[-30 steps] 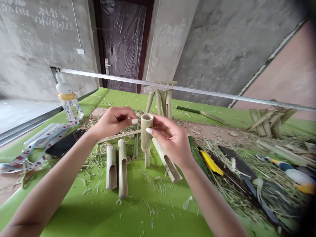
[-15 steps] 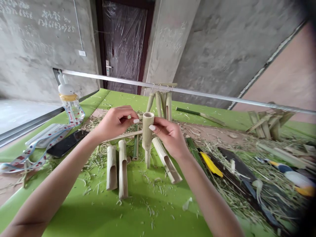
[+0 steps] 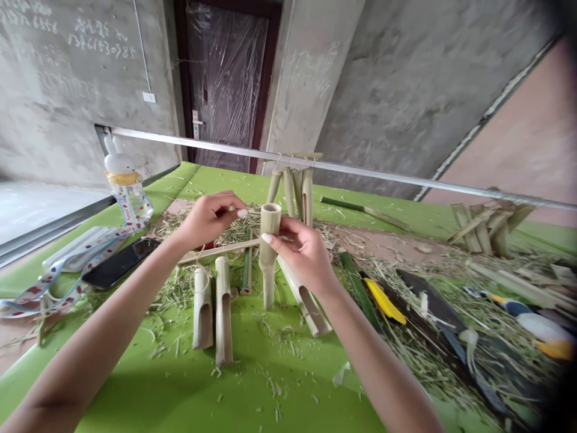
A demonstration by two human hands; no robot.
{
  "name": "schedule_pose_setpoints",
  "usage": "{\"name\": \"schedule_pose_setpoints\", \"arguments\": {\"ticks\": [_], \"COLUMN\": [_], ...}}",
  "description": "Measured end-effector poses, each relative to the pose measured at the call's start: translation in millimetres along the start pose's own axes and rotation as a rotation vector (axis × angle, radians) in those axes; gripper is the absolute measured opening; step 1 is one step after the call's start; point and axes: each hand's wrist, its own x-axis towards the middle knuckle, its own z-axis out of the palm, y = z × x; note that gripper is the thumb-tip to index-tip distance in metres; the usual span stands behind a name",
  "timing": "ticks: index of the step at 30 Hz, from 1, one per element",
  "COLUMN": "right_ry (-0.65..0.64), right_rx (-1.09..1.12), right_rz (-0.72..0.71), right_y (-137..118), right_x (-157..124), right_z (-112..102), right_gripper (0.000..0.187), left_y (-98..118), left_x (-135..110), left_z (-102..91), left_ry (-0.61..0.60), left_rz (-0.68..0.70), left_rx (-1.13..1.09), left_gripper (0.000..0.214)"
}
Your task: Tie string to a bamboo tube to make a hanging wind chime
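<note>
- left hand (image 3: pixel 210 221): raised above the green table cover (image 3: pixel 288 385), fingers curled inward, thumb and forefinger pinched together; anything between them too thin to make out
- right hand (image 3: pixel 303 252): fingers and thumb wrapped around the upper part of a bamboo tube, gripping it from the side
- bamboo tube (image 3: pixel 269 237): upright, open end up, narrow stem below reaching down toward the table cover, just beside the left hand's fingertips but not touching them
- flat bamboo strip (image 3: pixel 220 251): lying crosswise beneath the left hand, far end just beside the tube
- two slotted bamboo pieces (image 3: pixel 202 308): standing side by side below the left wrist, near a thin green bamboo stick (image 3: pixel 246 261)
- third slotted bamboo piece (image 3: pixel 305 299): slanting below the right hand, upper end hidden behind that hand
- bamboo shavings (image 3: pixel 180 294): scattered over the table cover around all the pieces
- hanging bamboo tubes (image 3: pixel 288 192): tied in a row beneath a short crossbar, behind the hands
- yellow utility knife (image 3: pixel 384 300): lying to the right of the right forearm
- smartphone (image 3: pixel 119 262) and rabbit-lidded bottle (image 3: pixel 121 180): at the left side of the table
</note>
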Motion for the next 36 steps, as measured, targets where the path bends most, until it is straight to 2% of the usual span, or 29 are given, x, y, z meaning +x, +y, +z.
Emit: {"name": "schedule_pose_setpoints", "arguments": {"ticks": [2, 4, 6, 9, 11, 14, 20, 32, 36], "right_ry": [0.063, 0.126, 0.172, 0.202, 0.201, 0.209, 0.230, 0.228, 0.153], "right_rx": [-0.044, -0.093, -0.139, -0.182, -0.173, -0.145, -0.118, -0.106, -0.098], "right_rz": [0.001, 0.007, 0.032, 0.070, 0.081, 0.095, 0.142, 0.139, 0.055], "right_y": [1, 3, 4, 4, 4, 4, 6, 6, 7], "right_x": [1, 2, 3, 4, 4, 4, 4, 5, 2], "right_z": [-1, -2, -2, -2, -1, -1, -2, -3, 1], "right_gripper": [0.034, 0.034, 0.034, 0.033, 0.033, 0.033, 0.034, 0.032, 0.025], "left_y": [-1, 8, 24, 49, 57, 56, 49, 48, 43], "left_x": [0, -1, -4, -9, -11, -14, -14, -14, -11], "left_z": [-10.0, -17.0, -17.8, -8.7, -0.9, 5.5, 3.9, 5.2, 6.6], "left_ry": [0.079, 0.115, 0.075, -0.017, -0.036, -0.009, -0.004, -0.050, -0.046], "left_rz": [-0.015, -0.032, -0.004, 0.144, 0.234, 0.276, 0.270, 0.224, 0.137], "left_rx": [0.115, 0.167, 0.193, 0.299, 0.394, 0.494, 0.557, 0.545, 0.403], "left_gripper": [0.014, 0.015, 0.015, 0.019, 0.022, 0.023, 0.023, 0.025, 0.023]}}
